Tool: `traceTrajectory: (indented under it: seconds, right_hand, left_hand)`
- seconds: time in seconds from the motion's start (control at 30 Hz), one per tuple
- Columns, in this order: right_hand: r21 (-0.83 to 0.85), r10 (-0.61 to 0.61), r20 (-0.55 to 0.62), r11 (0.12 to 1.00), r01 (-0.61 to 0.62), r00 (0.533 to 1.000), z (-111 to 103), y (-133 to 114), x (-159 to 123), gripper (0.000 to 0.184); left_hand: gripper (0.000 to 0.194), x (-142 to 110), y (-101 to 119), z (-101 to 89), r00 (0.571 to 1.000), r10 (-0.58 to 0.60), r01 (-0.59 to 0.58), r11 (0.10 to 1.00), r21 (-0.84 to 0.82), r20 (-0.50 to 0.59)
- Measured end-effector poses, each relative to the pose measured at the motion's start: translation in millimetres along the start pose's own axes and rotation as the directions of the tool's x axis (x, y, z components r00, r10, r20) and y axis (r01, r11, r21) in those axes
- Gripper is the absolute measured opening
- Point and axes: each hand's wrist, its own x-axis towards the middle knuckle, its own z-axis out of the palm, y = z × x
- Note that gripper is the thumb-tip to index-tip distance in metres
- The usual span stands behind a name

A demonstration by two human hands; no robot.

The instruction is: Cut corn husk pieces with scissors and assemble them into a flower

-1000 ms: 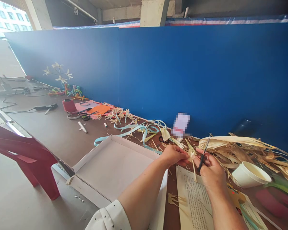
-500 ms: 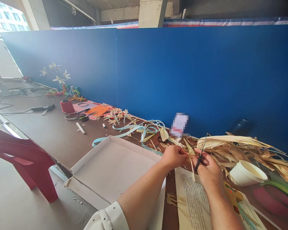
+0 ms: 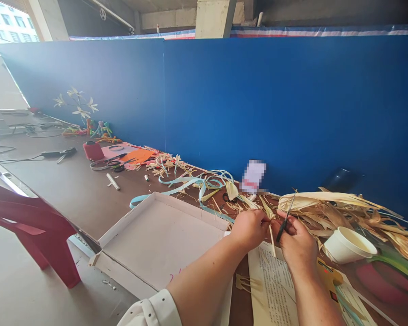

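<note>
My left hand (image 3: pixel 250 228) pinches a small dried-husk piece on a thin stick (image 3: pixel 271 228) above the table. Facing it, my right hand (image 3: pixel 297 244) is closed round black scissors (image 3: pixel 287 215), whose blades point up and away, close to the husk piece. Under both hands lies a printed paper sheet (image 3: pixel 275 290). A few cut husk scraps (image 3: pixel 248 283) lie on the brown table just left of the sheet.
A shallow white cardboard box lid (image 3: pixel 156 240) lies to the left. A pile of dried husks (image 3: pixel 343 210) and a white cup (image 3: pixel 348 244) sit to the right. Light-blue ribbon (image 3: pixel 197 183), other scissors (image 3: pixel 114 165), a red spool (image 3: pixel 92 151) and paper flowers (image 3: pixel 78 106) lie along the blue wall. A red chair (image 3: pixel 34 226) stands left.
Both hands have dropped slightly and stayed together on the husk piece. The scissors remain in my right hand. The view has shifted a little.
</note>
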Motion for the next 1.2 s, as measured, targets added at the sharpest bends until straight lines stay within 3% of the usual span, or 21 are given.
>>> traceTrajectory:
  seconds: [0.23,0.4,0.63,0.73,0.8,0.87,0.93,1.2]
  right_hand:
    - [-0.015,0.014,0.02,1.0,-0.013,1.0,0,3,1,0.055]
    - [-0.086,-0.031,-0.054,0.996,0.026,0.998,-2,7,1,0.051]
    - [0.086,0.031,0.006,0.996,-0.031,1.0,0,15,5,0.056]
    - [0.196,0.045,0.021,0.979,-0.048,0.999,2,14,5,0.055]
    - [0.247,0.046,-0.003,0.968,-0.044,0.999,3,11,4,0.056]
    - [0.282,0.061,-0.02,0.958,-0.053,0.998,4,6,2,0.058]
    - [0.298,0.081,-0.003,0.952,-0.077,0.997,4,1,1,0.059]
    - [0.311,0.074,0.08,0.946,-0.095,0.994,2,5,2,0.059]
  left_hand:
    - [0.02,-1,-3,3.1,0.999,-0.034,0.035,0.999,0.03,-0.033]
    - [0.02,-1,-3,4.0,0.999,-0.038,0.038,0.999,0.007,-0.031]
    - [0.015,0,-4,2.4,0.985,-0.16,0.151,0.981,-0.12,-0.068]
    - [0.013,4,-5,1.8,0.953,-0.301,0.291,0.888,-0.355,0.027]
    - [0.01,7,-5,0.4,0.907,-0.383,0.414,0.73,-0.544,0.176]
    - [0.008,10,-4,-2.1,0.868,-0.388,0.49,0.564,-0.665,0.311]
    - [0.006,11,-3,-4.9,0.857,-0.352,0.51,0.48,-0.714,0.375]
    - [0.007,9,-6,-8.2,0.842,-0.315,0.539,0.474,-0.696,0.438]
